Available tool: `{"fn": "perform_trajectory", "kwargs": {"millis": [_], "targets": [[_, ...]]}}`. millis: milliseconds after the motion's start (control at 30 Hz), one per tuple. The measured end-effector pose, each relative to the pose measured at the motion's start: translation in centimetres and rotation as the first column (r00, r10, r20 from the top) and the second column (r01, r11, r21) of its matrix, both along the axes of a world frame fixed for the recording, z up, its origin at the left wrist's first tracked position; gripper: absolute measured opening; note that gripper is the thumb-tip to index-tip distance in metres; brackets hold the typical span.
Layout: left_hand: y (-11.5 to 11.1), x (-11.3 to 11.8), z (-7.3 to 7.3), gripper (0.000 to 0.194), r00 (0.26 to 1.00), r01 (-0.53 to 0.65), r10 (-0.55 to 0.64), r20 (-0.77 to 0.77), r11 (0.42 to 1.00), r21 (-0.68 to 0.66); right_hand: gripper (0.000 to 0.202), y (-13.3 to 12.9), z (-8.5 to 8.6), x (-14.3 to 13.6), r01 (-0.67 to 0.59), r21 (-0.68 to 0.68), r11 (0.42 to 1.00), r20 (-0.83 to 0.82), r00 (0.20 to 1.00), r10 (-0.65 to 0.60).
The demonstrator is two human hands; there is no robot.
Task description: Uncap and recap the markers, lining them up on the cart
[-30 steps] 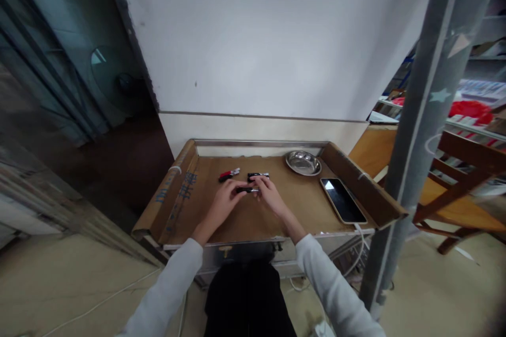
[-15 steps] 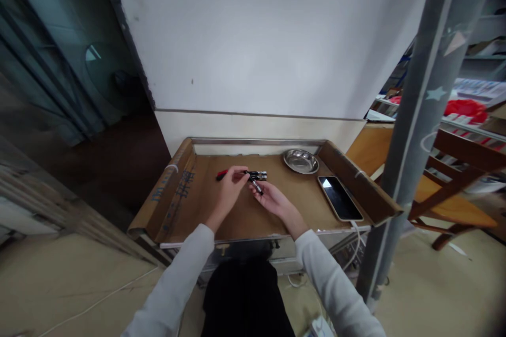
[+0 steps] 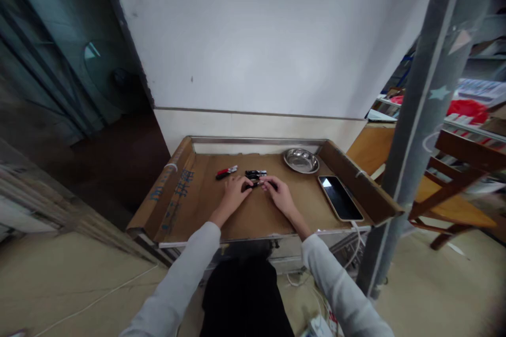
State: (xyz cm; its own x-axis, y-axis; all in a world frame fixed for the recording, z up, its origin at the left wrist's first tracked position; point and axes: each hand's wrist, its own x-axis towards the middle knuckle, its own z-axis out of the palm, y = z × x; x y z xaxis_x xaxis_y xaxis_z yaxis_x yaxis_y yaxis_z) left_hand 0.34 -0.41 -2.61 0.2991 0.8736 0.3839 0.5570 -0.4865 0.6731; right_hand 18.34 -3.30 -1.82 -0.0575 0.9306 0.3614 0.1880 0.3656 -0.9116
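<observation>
Between both hands, low over the cardboard-covered tabletop (image 3: pixel 276 216), lies a black marker pen (image 3: pixel 255 184). My left hand (image 3: pixel 234 192) closes its fingertips on the pen's left end. On the right end are the fingers of my right hand (image 3: pixel 280 194), pinched together. Just beyond the pen sit more black markers (image 3: pixel 256 173), side by side. To the left, past my left hand, a red marker (image 3: pixel 226 171) rests beside a black marker (image 3: pixel 226 174). My fingers hide the pen's two ends.
A shiny metal bowl (image 3: pixel 301 161) stands at the back right. Nearer is a smartphone (image 3: pixel 340 198) with a white cable. Cardboard side walls (image 3: pixel 162 189) edge the table, and a grey post (image 3: pixel 411 126) rises on its right. Behind the post is a wooden chair (image 3: pixel 454 189).
Both hands have lowered the marker from a tilted hold to nearly level, alongside the black markers. My left hand has uncovered the red and black pair. The right hand has turned palm down.
</observation>
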Motion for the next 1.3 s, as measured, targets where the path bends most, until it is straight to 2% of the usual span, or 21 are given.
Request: {"fn": "perform_trajectory", "kwargs": {"millis": [67,167,233,300,367,467,600,833,900,933,1033,1100,1167,1300], "targets": [[0.1,0.6,0.1,0.013,0.991,-0.038,0.05,-0.12,0.994,0.101,0.022,-0.2,0.1,-0.5,-0.093,0.121,0.988,0.243,0.968,0.062],[0.3,0.5,0.1,0.022,0.986,-0.066,0.092,-0.14,0.981,0.181,0.026,-0.5,0.1,-0.7,-0.196,0.189,0.962,0.476,0.875,0.085],[-0.1,0.0,0.0,0.027,0.988,-0.08,0.103,-0.115,0.978,0.19,0.028,-0.6,-0.1,-0.4,-0.142,0.233,0.962,0.556,0.831,-0.012],[-0.7,-0.5,-0.1,0.026,0.994,-0.047,0.064,-0.093,0.984,0.174,0.03,-0.7,-0.5,0.1,-0.023,0.279,0.96,0.602,0.783,-0.156],[-1.3,-0.6,-0.1,0.021,0.996,0.021,-0.005,-0.094,0.987,0.162,0.027,-0.7,-0.9,0.7,0.081,0.297,0.951,0.613,0.748,-0.255],[-1.5,-0.2,0.0,0.014,0.988,0.075,-0.051,-0.145,0.983,0.166,0.015,-0.4,-1.4,0.9,0.104,0.282,0.954,0.574,0.778,-0.254],[-0.6,0.9,0.1,0.01,0.979,0.018,0.017,-0.204,0.986,0.168,0.019,0.3,-1.6,0.7,0.095,0.279,0.955,0.542,0.806,-0.239],[-0.4,1.3,0.5,0.009,0.963,-0.068,0.123,-0.241,0.972,0.225,0.021,0.3,-1.3,0.5,0.117,0.307,0.945,0.603,0.744,-0.288],[-0.6,1.0,0.8,0.011,0.954,-0.148,0.205,-0.221,0.957,0.251,0.021,0.1,-1.2,0.5,0.124,0.301,0.945,0.606,0.74,-0.291],[-0.6,0.8,0.9,0.013,0.939,-0.224,0.28,-0.2,0.939,0.263,0.021,0.1,-1.2,0.5,0.128,0.295,0.947,0.605,0.742,-0.289],[-0.6,0.0,1.1,0.022,0.819,-0.517,0.557,-0.137,0.82,0.245,0.021,-0.1,-1.1,0.5,0.138,0.28,0.95,0.598,0.749,-0.285],[-0.5,-0.6,1.0,0.031,0.74,-0.621,0.656,-0.145,0.75,0.226,0.021,-0.3,-1.0,0.5,0.137,0.28,0.95,0.597,0.75,-0.284],[-0.3,-1.2,0.9,0.032,0.721,-0.632,0.666,-0.193,0.746,0.212,0.022,-0.5,-0.8,0.5,0.136,0.284,0.949,0.593,0.753,-0.285],[-0.5,-2.3,0.9,0.023,0.725,-0.597,0.619,-0.301,0.784,0.173,0.021,-1.2,-0.6,0.4,0.16,0.28,0.946,0.566,0.769,-0.298]]}}
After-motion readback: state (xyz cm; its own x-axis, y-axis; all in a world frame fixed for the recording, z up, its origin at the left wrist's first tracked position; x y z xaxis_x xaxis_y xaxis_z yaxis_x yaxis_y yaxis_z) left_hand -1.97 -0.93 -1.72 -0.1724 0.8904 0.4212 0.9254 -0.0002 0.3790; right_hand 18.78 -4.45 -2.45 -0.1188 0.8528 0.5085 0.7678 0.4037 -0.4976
